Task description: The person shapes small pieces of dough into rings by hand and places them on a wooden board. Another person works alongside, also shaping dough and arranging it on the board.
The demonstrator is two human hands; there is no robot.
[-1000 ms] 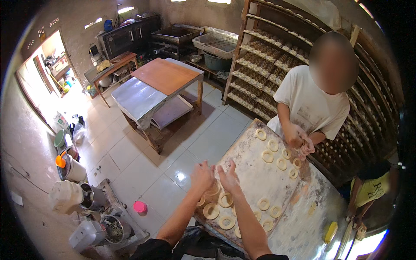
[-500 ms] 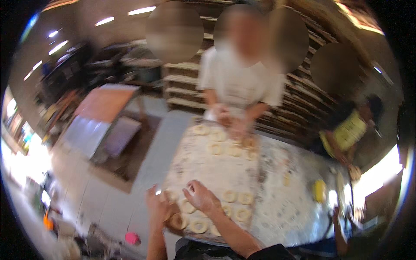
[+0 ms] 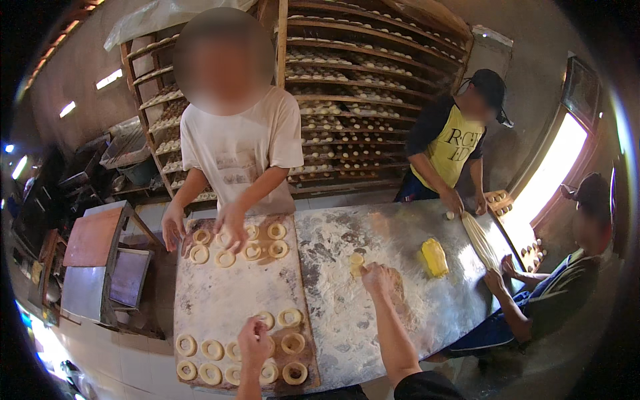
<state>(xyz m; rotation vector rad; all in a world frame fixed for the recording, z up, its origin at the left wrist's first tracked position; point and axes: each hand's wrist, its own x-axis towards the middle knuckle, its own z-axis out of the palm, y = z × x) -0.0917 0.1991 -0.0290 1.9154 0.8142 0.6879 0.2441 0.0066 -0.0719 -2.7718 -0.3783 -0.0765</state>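
Observation:
My left hand (image 3: 253,340) hovers over the near part of a floured wooden board, fingers curled in. Whether anything is inside them is hidden. Several dough rings (image 3: 289,317) lie around and under it. My right hand (image 3: 379,280) is closed over the floured metal table, its fingertips on a small pale piece of dough (image 3: 357,260). Across the board, a co-worker's hands (image 3: 230,227) reach over further dough rings (image 3: 277,249) at the far end.
A yellow block (image 3: 435,258) sits on the metal table (image 3: 400,223). At the right, two people handle a long strip of dough (image 3: 479,240). Racks (image 3: 373,93) loaded with dough pieces line the back. A low metal-topped stand (image 3: 93,267) is at the left.
My view has swung to the right. My right hand has gone from above the board to the dough on the metal table. My left hand has moved from the board's left edge over the rings.

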